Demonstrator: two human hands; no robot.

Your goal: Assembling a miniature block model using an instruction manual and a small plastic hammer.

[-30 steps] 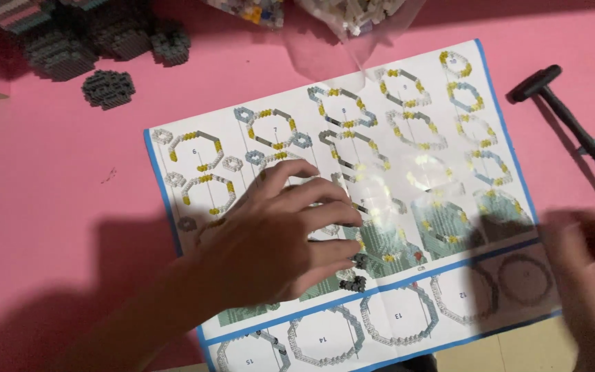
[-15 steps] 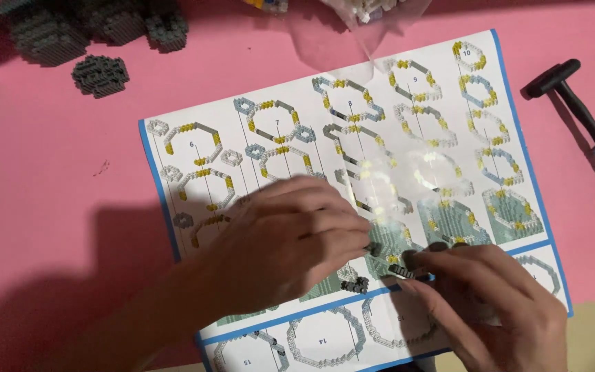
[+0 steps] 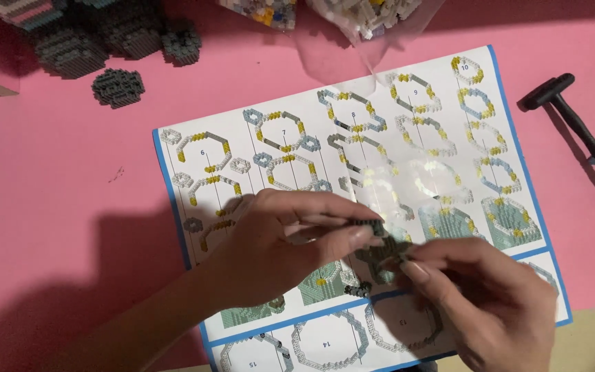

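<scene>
Head view: the left hand (image 3: 280, 248) and right hand (image 3: 490, 303) each pinch a knobbly grey brick assembly (image 3: 380, 251) over the glossy instruction sheet (image 3: 194, 148); bare pink mat (image 3: 56, 207) lies open at nine o'clock.

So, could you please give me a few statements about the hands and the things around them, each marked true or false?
1. Both hands, left hand and right hand, pinch a small grey brick piece. True.
2. The instruction sheet lies on a green surface. False: the table is pink.
3. A black tool lies right of the sheet. True.
4. The flat grey brick disc rests on the sheet. False: it lies on the table, apart, upper left.
</scene>
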